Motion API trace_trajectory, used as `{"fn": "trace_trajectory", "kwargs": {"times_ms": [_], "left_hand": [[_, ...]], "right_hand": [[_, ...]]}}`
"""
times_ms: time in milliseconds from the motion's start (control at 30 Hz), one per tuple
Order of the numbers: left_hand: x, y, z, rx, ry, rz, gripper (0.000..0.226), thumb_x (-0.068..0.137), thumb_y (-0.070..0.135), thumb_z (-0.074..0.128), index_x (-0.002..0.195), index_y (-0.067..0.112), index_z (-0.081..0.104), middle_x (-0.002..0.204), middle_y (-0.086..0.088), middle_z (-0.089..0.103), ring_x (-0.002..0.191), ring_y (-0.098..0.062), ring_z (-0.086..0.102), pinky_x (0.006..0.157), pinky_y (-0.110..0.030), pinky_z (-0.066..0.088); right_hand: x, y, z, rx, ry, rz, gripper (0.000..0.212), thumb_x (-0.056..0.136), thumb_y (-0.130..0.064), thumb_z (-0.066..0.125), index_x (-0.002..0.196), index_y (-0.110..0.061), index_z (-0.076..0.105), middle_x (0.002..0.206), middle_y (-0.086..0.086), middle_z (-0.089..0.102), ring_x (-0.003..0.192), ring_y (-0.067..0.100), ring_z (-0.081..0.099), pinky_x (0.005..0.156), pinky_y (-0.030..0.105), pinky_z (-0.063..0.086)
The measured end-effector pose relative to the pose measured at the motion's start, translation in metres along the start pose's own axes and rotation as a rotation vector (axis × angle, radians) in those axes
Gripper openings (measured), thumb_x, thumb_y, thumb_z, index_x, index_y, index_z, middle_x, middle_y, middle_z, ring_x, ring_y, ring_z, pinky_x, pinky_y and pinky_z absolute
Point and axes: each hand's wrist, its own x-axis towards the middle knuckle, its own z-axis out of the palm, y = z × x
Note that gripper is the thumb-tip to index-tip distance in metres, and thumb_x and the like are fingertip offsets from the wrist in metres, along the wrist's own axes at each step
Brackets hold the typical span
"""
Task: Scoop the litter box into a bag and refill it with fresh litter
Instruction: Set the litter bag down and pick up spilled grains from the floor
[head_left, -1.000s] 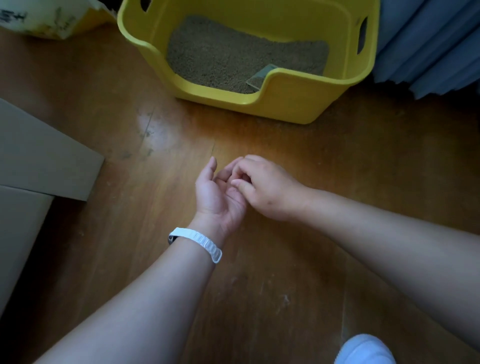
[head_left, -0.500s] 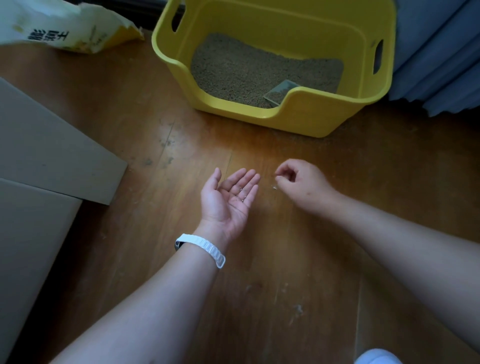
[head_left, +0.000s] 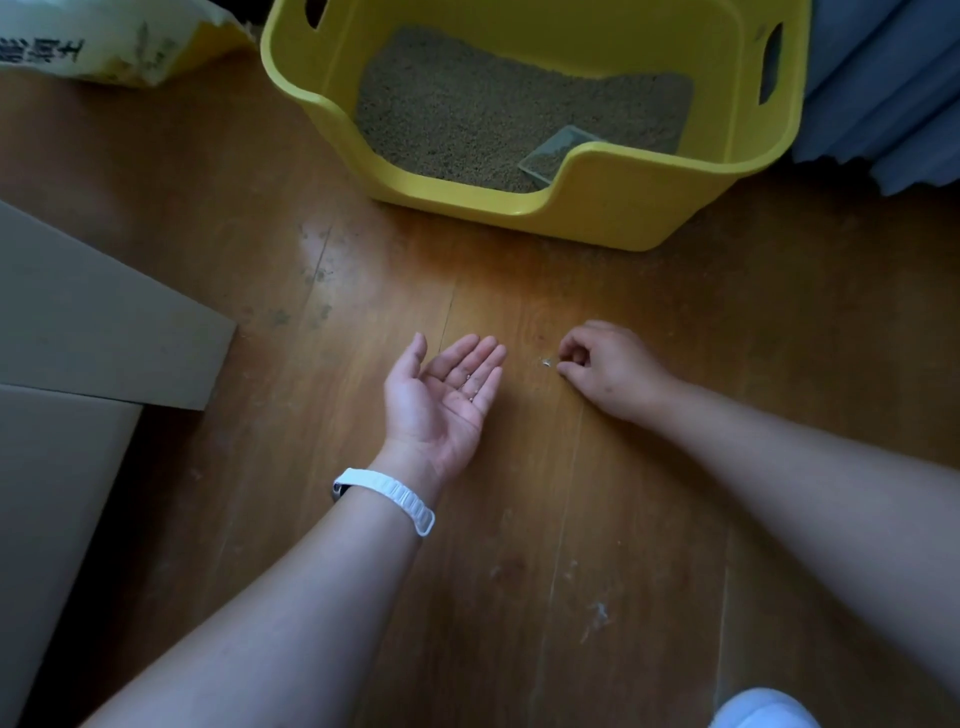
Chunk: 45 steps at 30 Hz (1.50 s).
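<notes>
Down on the wooden floor (head_left: 519, 571), head view, we judge the job nearly finished: the yellow litter box (head_left: 597, 213) holds level litter (head_left: 493, 104) and a scoop (head_left: 558, 156), with the litter bag (head_left: 78, 47) near it. Our left hand (head_left: 441, 400) lies spread, palm up, carrying a few grains (head_left: 469, 378). Our right hand (head_left: 610, 366), fingers curled and visibly empty, nears a stray grain (head_left: 546, 363). Cardboard (head_left: 78, 322) lies left, a curtain (head_left: 883, 78) right.

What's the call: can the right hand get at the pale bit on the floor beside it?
Probably yes. The right hand is low at the wooden floor, curled fingertips right beside the pale bit, bare floor between them. The left hand, palm up, lies clear on the far side.
</notes>
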Motion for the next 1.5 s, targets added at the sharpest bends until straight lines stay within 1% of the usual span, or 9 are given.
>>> {"fn": "trace_trajectory", "kwargs": {"times_ms": [233, 500, 667, 833, 933, 1133, 1300, 1400, 1500], "left_hand": [[0.010, -0.005, 0.002, -0.001, 0.007, -0.021, 0.055, 0.098, 0.043, 0.045, 0.118, -0.006, 0.060, 0.113, -0.023, 0.069, 0.107, -0.035, 0.067, 0.097, -0.039, 0.051], [0.013, -0.008, 0.003, -0.026, 0.003, -0.035, 0.056, 0.098, 0.043, 0.045, 0.120, -0.006, 0.059, 0.115, -0.023, 0.068, 0.107, -0.035, 0.067, 0.098, -0.040, 0.051], [0.012, -0.007, 0.004, -0.017, -0.019, -0.027, 0.056, 0.098, 0.044, 0.045, 0.119, -0.006, 0.060, 0.114, -0.024, 0.068, 0.107, -0.034, 0.067, 0.098, -0.039, 0.051], [0.003, -0.009, 0.007, -0.052, -0.040, -0.026, 0.053, 0.097, 0.042, 0.048, 0.113, -0.007, 0.061, 0.109, -0.024, 0.069, 0.108, -0.036, 0.066, 0.099, -0.041, 0.051], [-0.003, -0.009, 0.009, -0.101, -0.068, -0.033, 0.051, 0.097, 0.040, 0.050, 0.110, -0.008, 0.061, 0.102, -0.025, 0.067, 0.093, -0.035, 0.068, 0.086, -0.042, 0.057], [-0.011, -0.008, 0.007, -0.078, -0.099, -0.041, 0.051, 0.097, 0.043, 0.050, 0.107, -0.006, 0.065, 0.098, -0.024, 0.067, 0.097, -0.035, 0.064, 0.105, -0.045, 0.044], [-0.014, -0.008, 0.003, -0.064, -0.082, -0.017, 0.052, 0.097, 0.041, 0.049, 0.109, -0.008, 0.063, 0.111, -0.027, 0.068, 0.111, -0.038, 0.065, 0.104, -0.044, 0.047], [-0.017, -0.005, 0.000, -0.015, -0.057, -0.002, 0.053, 0.098, 0.042, 0.047, 0.112, -0.006, 0.062, 0.109, -0.024, 0.070, 0.103, -0.034, 0.069, 0.096, -0.039, 0.052], [-0.018, -0.003, -0.003, -0.013, -0.046, 0.000, 0.053, 0.098, 0.042, 0.046, 0.114, -0.006, 0.062, 0.109, -0.023, 0.070, 0.102, -0.034, 0.070, 0.095, -0.038, 0.052]], "right_hand": [[0.011, 0.004, 0.004, -0.034, 0.009, -0.025, 0.011, 0.092, -0.024, 0.063, 0.096, -0.015, 0.068, 0.092, -0.005, 0.054, 0.087, 0.014, 0.051, 0.073, 0.027, 0.039], [0.013, -0.003, -0.002, -0.115, -0.118, -0.066, 0.011, 0.097, -0.022, 0.054, 0.095, -0.015, 0.061, 0.097, 0.000, 0.054, 0.088, 0.019, 0.053, 0.076, 0.034, 0.047], [0.014, -0.023, -0.010, 0.096, -0.048, -0.034, 0.009, 0.094, -0.023, 0.058, 0.087, -0.018, 0.062, 0.081, -0.009, 0.054, 0.074, 0.009, 0.049, 0.058, 0.018, 0.033], [-0.008, -0.062, -0.013, 0.243, 0.003, -0.145, 0.008, 0.088, -0.018, 0.063, 0.080, -0.020, 0.062, 0.080, -0.010, 0.055, 0.071, 0.006, 0.051, 0.064, 0.021, 0.039], [-0.024, -0.082, -0.011, 0.279, -0.017, -0.214, 0.011, 0.085, -0.016, 0.065, 0.077, -0.022, 0.060, 0.080, -0.013, 0.051, 0.070, 0.003, 0.049, 0.065, 0.017, 0.039], [-0.036, -0.092, -0.009, 0.206, 0.012, -0.290, 0.003, 0.086, -0.020, 0.065, 0.086, -0.018, 0.066, 0.087, -0.007, 0.055, 0.078, 0.011, 0.054, 0.071, 0.029, 0.047], [-0.030, -0.073, -0.011, 0.245, 0.139, -0.232, 0.005, 0.084, -0.017, 0.066, 0.082, -0.021, 0.065, 0.084, -0.004, 0.057, 0.076, 0.012, 0.056, 0.069, 0.028, 0.047], [-0.019, -0.048, -0.010, 0.142, 0.176, -0.125, 0.006, 0.086, -0.017, 0.066, 0.089, -0.012, 0.068, 0.087, -0.001, 0.057, 0.080, 0.014, 0.055, 0.074, 0.032, 0.048], [-0.013, -0.027, -0.007, 0.053, 0.114, -0.041, 0.012, 0.091, -0.022, 0.063, 0.098, -0.014, 0.067, 0.094, 0.000, 0.057, 0.086, 0.016, 0.056, 0.076, 0.034, 0.050]]}}
